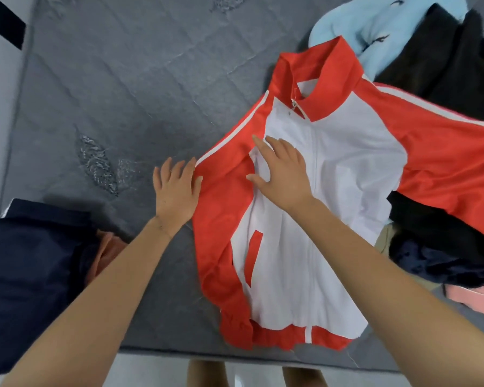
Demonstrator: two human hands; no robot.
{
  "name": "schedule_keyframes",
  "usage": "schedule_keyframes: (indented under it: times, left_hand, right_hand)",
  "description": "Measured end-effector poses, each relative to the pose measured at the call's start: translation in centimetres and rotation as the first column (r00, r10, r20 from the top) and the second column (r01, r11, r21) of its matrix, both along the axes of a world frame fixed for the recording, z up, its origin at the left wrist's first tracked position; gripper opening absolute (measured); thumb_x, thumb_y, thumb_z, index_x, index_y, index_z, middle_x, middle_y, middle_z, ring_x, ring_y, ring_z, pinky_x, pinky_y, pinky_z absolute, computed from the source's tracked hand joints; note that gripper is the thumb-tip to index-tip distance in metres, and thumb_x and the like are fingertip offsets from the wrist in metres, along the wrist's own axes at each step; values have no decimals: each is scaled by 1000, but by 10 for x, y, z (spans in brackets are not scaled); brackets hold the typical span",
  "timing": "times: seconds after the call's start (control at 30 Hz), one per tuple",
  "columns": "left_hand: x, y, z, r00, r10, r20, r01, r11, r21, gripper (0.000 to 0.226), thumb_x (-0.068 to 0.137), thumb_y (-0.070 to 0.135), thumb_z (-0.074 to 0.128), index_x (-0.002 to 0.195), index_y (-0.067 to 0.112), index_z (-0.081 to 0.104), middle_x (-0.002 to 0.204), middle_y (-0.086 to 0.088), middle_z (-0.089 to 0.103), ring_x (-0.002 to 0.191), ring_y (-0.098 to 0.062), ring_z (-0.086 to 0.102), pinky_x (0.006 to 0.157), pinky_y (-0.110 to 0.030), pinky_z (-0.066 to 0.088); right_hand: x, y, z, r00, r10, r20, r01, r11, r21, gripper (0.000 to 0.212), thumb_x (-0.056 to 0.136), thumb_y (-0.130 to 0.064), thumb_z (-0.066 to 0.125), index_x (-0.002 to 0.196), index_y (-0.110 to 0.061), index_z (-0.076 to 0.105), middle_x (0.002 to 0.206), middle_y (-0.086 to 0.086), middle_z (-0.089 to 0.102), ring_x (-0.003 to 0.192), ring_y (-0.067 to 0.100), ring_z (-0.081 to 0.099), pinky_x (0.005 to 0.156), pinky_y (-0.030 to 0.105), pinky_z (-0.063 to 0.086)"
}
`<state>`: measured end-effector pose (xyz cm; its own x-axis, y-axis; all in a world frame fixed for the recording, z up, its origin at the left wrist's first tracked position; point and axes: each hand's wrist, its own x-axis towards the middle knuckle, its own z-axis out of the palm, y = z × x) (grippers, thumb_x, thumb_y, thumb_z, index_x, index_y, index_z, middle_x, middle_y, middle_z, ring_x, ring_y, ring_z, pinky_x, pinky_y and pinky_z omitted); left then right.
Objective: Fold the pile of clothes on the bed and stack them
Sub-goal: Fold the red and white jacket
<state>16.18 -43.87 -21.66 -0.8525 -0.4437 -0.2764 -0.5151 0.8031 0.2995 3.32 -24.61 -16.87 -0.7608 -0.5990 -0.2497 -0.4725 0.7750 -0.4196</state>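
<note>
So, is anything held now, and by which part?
Nothing is held. The left hand touches the edge of the jacket; the right hand lies flat on its front.

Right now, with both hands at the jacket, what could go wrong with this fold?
The spread sleeve of the jacket lies over the unfolded pile; pulling it in may drag clothes along. The hem sits close to the mattress edge and could slide off. The left hand and right hand only press flat, so the tucked side may spring open once released.
</note>
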Motion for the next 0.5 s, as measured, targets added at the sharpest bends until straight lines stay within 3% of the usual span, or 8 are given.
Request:
schedule_keyframes:
  times: [0.07,0.17,0.27,0.37,0.43,0.5]
  left_hand:
    - [2,-3,-13,994,97,43,-100,992,81,45,105,29,40,146,11,44,147,-14,46,145,-34,23,119,-51,9]
    - [-3,-9,-27,988,154,-2,-151,975,166,42,105,26,42,143,8,49,137,-17,50,132,-36,34,111,-46,24]
    - [-14,-13,-30,979,202,14,-201,957,211,39,103,29,46,138,15,55,132,-15,49,126,-34,35,105,-40,26]
    - [-24,-18,-38,974,223,33,-220,909,353,19,98,28,54,112,22,66,120,-7,54,122,-29,40,101,-32,26]
    - [-27,-24,-39,974,219,-59,-160,845,511,6,96,19,56,92,22,60,95,1,61,103,-19,54,93,-32,37]
    - [-26,-25,-28,961,254,-112,-108,713,693,10,98,7,52,90,14,53,69,13,50,69,1,49,70,-23,41]
  right_hand:
    - [-2,-9,-6,999,42,20,-42,999,17,72,91,-46,62,153,-27,29,156,8,33,145,34,25,117,54,20]
    - [-4,-23,-18,996,92,19,-92,996,-5,70,92,-47,60,152,-25,33,155,8,36,144,33,26,117,53,22]
    - [-4,-36,-31,990,139,13,-138,989,-59,69,91,-53,53,150,-23,36,150,9,42,141,36,33,115,53,28]
    - [-2,-49,-38,980,199,26,-197,978,-73,69,89,-56,46,149,-22,39,149,9,44,138,37,37,111,54,33]
    - [-2,-57,-40,970,240,36,-236,967,-91,68,88,-49,54,148,-19,41,149,10,45,138,37,38,111,55,33]
    - [-3,-66,-38,953,299,44,-293,950,-105,69,86,-38,63,148,-16,41,149,9,45,141,36,35,113,55,30]
